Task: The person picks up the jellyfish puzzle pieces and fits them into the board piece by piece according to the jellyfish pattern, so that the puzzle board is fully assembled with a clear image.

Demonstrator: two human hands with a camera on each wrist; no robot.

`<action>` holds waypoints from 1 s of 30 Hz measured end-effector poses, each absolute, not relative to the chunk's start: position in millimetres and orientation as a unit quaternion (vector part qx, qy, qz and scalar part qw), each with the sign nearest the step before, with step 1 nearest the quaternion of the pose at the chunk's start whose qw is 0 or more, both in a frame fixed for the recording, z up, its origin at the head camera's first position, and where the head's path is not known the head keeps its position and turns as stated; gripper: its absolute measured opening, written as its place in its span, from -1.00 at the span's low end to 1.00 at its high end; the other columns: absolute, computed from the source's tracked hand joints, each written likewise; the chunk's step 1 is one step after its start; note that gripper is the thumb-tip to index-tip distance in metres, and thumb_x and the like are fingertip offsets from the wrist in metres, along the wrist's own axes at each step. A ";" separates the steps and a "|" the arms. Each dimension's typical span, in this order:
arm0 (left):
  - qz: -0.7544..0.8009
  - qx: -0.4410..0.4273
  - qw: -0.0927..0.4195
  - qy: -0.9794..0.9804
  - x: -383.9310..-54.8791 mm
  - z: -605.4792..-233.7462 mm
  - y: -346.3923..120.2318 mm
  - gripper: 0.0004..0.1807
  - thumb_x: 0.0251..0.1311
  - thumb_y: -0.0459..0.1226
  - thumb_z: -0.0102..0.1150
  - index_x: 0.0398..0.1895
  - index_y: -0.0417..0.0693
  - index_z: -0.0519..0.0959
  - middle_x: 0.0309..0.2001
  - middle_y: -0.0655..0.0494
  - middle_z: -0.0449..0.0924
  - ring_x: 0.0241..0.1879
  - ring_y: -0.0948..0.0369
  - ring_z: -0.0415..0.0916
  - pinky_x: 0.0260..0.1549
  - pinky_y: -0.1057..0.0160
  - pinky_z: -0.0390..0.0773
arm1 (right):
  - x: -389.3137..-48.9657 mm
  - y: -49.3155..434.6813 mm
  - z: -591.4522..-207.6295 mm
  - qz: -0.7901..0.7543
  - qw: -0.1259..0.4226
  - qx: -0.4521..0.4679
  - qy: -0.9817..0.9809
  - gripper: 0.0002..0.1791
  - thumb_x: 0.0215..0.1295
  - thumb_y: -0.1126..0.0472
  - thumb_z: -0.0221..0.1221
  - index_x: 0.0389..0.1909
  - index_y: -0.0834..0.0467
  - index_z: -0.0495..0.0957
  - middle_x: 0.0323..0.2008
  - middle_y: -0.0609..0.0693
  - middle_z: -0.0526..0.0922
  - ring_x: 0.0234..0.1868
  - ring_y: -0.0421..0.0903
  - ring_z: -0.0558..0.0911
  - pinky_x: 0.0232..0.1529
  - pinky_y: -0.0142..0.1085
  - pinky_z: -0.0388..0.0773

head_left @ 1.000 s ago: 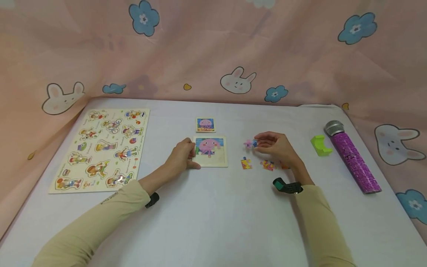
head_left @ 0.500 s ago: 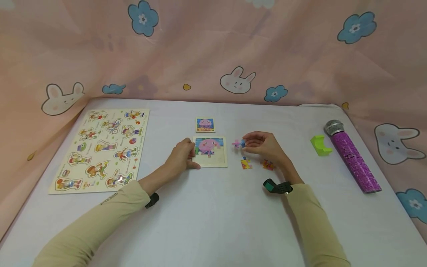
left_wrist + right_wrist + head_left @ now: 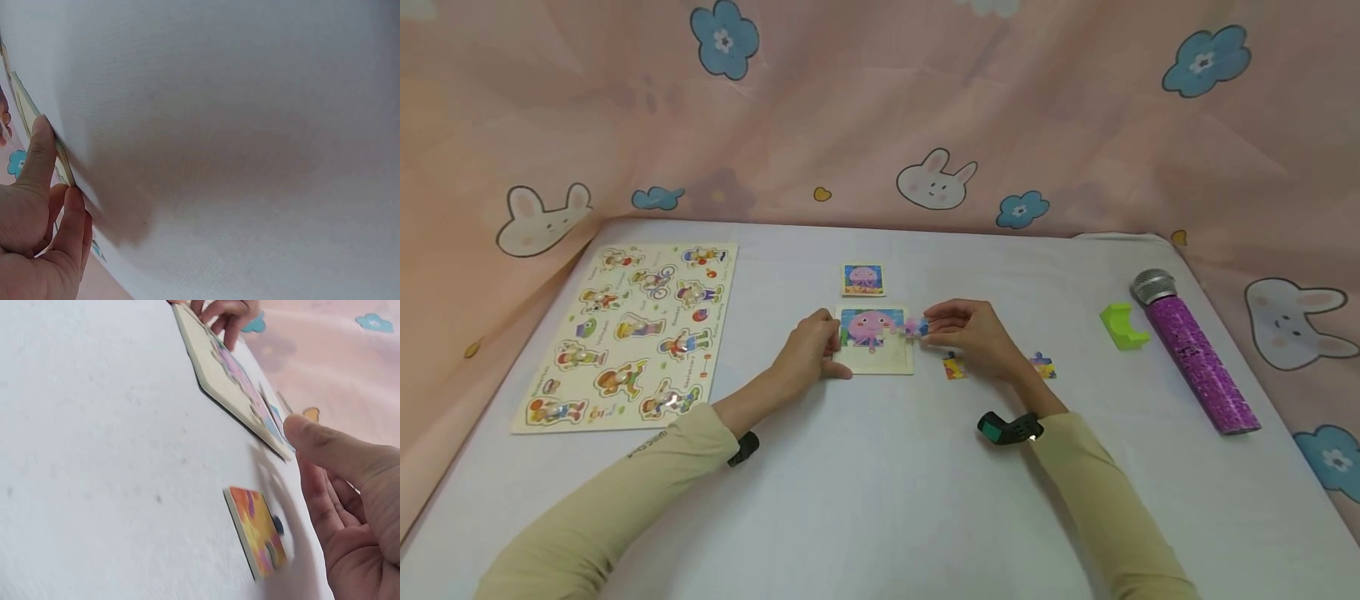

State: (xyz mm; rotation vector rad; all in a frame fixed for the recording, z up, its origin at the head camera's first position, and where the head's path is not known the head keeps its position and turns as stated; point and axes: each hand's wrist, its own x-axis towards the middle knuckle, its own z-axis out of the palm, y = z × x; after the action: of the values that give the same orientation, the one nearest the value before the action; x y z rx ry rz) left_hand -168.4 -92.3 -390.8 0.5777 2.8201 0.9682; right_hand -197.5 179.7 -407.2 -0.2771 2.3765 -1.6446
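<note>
My left hand (image 3: 805, 350) holds the left edge of a small square puzzle board (image 3: 895, 360), with the thumb at its near corner. In the board's upper part, fitted pieces show a pink octopus (image 3: 871, 321); the lower part is bare. Pinched between thumb and fingers of my right hand (image 3: 970, 333) is a pink and blue jigsaw piece (image 3: 912, 327), which overlaps the board's right edge in the head view. Yellow-orange jigsaw pieces lie on the table, one at left (image 3: 954, 367) and another at right (image 3: 1043, 365) of the right wrist; the hand hides one between them.
A small octopus picture card (image 3: 862, 280) lies just behind the board. A large figure puzzle (image 3: 647, 354) covers the table's left side. At right are a bright green curved block (image 3: 1122, 327) and a purple glitter microphone (image 3: 1202, 362). Pink cloth (image 3: 850, 100) hangs behind.
My right hand has moved left with the pink and blue jigsaw piece, from beside the puzzle board to its right edge. The left hand has stayed on the board.
</note>
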 end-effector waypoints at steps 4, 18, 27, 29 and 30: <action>0.319 0.190 0.054 0.927 -168.9 -391.1 -92.4 -0.57 -0.29 -0.28 0.58 -0.51 -0.29 0.47 -0.39 -0.02 0.36 -0.40 0.15 0.31 -0.41 0.28 0.35 | -198.9 169.7 -408.3 -0.554 0.121 -0.105 0.817 -0.59 0.03 0.42 0.38 -0.05 0.36 0.57 -0.15 0.22 0.64 -0.26 -0.13 0.65 -0.18 -0.43 0.57; 0.320 0.187 0.057 0.927 -168.4 -390.8 -92.1 -0.57 -0.29 -0.29 0.58 -0.50 -0.28 0.47 -0.38 -0.01 0.36 -0.40 0.15 0.31 -0.40 0.29 0.35 | -200.1 150.8 -405.0 -0.513 0.112 -0.131 0.841 -0.63 0.01 0.40 0.40 -0.11 0.39 0.61 -0.20 0.23 0.67 -0.28 -0.04 0.66 -0.25 -0.44 0.57; 0.324 0.184 0.060 0.926 -169.8 -392.4 -91.7 -0.57 -0.30 -0.29 0.59 -0.51 -0.29 0.47 -0.39 -0.01 0.35 -0.41 0.15 0.32 -0.41 0.29 0.36 | -201.5 143.4 -400.9 -0.470 0.113 -0.127 0.866 -0.61 -0.02 0.37 0.43 -0.11 0.35 0.62 -0.24 0.17 0.69 -0.33 -0.09 0.65 -0.27 -0.43 0.57; 0.325 0.184 0.060 0.926 -169.5 -392.3 -92.1 -0.58 -0.29 -0.30 0.58 -0.51 -0.29 0.47 -0.39 -0.01 0.35 -0.40 0.15 0.32 -0.41 0.29 0.37 | -201.7 143.2 -400.2 -0.468 0.117 -0.127 0.867 -0.61 -0.02 0.38 0.43 -0.11 0.35 0.62 -0.25 0.16 0.69 -0.34 -0.10 0.64 -0.28 -0.45 0.57; 0.326 0.184 0.059 0.925 -169.5 -392.5 -92.3 -0.58 -0.29 -0.30 0.58 -0.52 -0.29 0.47 -0.39 -0.01 0.35 -0.40 0.15 0.32 -0.41 0.29 0.37 | -201.4 143.3 -399.7 -0.468 0.119 -0.129 0.866 -0.60 -0.02 0.38 0.43 -0.10 0.36 0.61 -0.25 0.17 0.69 -0.34 -0.09 0.64 -0.28 -0.45 0.57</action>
State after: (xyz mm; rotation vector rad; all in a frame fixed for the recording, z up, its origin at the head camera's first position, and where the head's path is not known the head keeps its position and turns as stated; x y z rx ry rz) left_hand -169.5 -92.3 -392.5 0.5584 2.8021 0.9865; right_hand -201.4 143.3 -399.7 -0.3759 2.5328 -1.3697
